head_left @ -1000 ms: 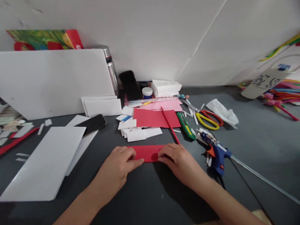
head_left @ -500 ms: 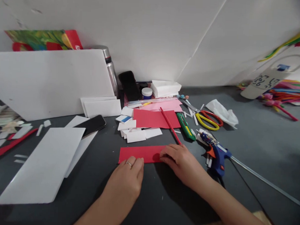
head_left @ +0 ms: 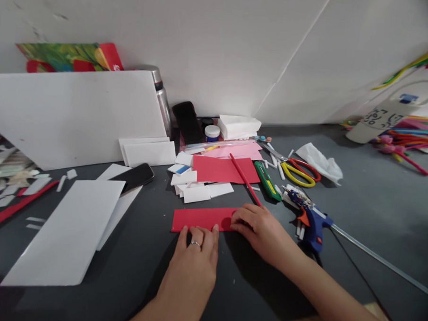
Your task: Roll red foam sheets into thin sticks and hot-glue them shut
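Note:
A red paper strip (head_left: 200, 217) lies crosswise on the dark table in front of me, its near edge slightly raised or folded. My left hand (head_left: 197, 264), with a ring on one finger, has its bent fingertips closed along the strip's near edge. At the right end, my right hand (head_left: 259, 228) pinches the strip with curled fingers that cover that end. A thin red stick (head_left: 244, 178) slants toward the right hand, over a larger red paper piece (head_left: 219, 169). Small white card pieces (head_left: 197, 194) lie just beyond the strip.
Right of the hands are a green utility knife (head_left: 267, 182), scissors (head_left: 300, 173) and a blue glue gun (head_left: 317, 226) with a glue stick. White sheets (head_left: 63, 234) and a phone (head_left: 138, 177) lie left. A white board (head_left: 77, 121) and a steel bottle (head_left: 162, 101) stand behind.
My left hand has slid to the right along the strip's near edge, with its fingers a little more spread. My right hand stays at the right end. The view has shifted slightly.

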Demonstrator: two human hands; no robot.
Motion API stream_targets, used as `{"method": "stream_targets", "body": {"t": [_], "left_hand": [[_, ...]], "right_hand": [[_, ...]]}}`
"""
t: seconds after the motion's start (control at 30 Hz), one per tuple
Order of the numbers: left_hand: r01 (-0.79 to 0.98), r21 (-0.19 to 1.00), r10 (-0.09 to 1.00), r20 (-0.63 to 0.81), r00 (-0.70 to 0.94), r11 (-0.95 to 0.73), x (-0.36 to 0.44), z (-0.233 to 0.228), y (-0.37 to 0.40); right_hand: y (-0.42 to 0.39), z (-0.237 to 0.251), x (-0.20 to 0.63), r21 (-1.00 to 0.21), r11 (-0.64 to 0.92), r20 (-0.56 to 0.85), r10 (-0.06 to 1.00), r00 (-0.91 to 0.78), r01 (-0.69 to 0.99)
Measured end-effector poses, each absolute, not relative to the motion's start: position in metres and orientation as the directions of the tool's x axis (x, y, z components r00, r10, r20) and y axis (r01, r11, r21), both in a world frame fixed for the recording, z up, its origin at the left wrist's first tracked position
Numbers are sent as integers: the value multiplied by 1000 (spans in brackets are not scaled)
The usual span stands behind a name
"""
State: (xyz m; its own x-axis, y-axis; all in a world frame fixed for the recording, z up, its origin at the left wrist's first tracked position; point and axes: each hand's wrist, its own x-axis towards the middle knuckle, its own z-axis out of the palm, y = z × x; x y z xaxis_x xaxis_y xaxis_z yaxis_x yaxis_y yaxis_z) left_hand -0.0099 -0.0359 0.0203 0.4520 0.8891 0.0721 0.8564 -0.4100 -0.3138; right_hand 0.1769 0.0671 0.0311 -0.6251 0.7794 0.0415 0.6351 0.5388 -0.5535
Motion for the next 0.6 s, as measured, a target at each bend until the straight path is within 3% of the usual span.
{"method": "stream_targets", "body": {"t": [0.4, 0.6], "left_hand": [[872, -301, 909, 38, 416, -387, -8, 26, -30], [870, -303, 907, 35, 419, -389, -7, 28, -28]], "right_hand": [[68, 36, 181, -549, 504, 9, 801, -599, 666], [71, 42, 185, -609, 508, -13, 761, -649, 608]]}}
